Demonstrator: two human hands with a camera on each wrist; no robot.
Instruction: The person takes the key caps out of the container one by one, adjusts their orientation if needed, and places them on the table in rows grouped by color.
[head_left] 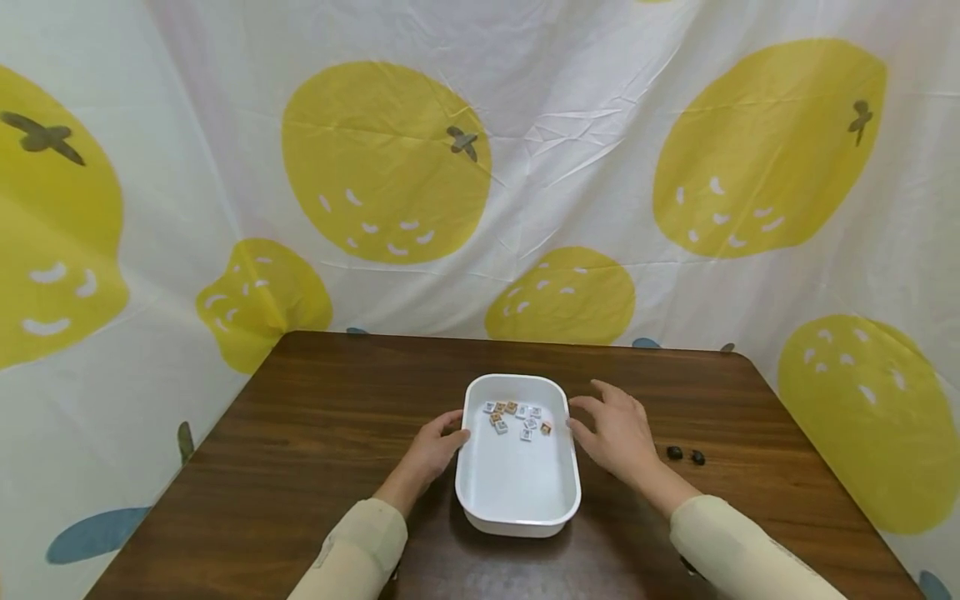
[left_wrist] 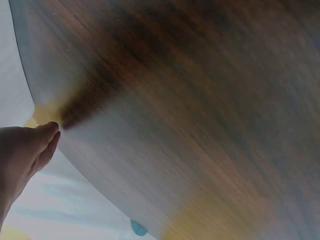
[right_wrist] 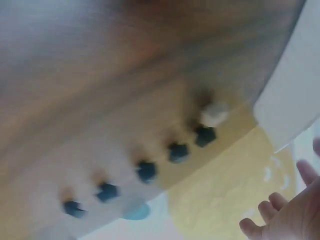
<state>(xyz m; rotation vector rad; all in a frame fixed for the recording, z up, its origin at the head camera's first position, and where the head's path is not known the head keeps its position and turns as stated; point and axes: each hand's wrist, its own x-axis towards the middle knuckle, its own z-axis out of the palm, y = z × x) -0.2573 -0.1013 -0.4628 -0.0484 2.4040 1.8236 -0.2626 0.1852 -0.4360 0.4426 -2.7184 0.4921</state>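
A white rectangular tray [head_left: 517, 492] with rounded corners is between both hands on the dark table. Towards its far end lie several small square pieces, some white [head_left: 527, 435] and some orange-brown [head_left: 512, 407], with dark marks on top. At the tray's left side, the left hand [head_left: 431, 450] grips the rim, thumb over it and fingers outside. The right hand [head_left: 618, 429] is beside the right rim, fingers spread and the thumb tip right at the edge. In the right wrist view, those spread fingers [right_wrist: 267, 212] appear near the tray's white wall [right_wrist: 292, 85].
Two small black objects [head_left: 675, 452] lie right of the right forearm. From the right wrist, a row of several black pieces [right_wrist: 146, 171] shows, with one whitish piece [right_wrist: 215, 114] near the tray. A lemon-patterned curtain [head_left: 570, 167] hangs behind the brown wooden table [head_left: 330, 392].
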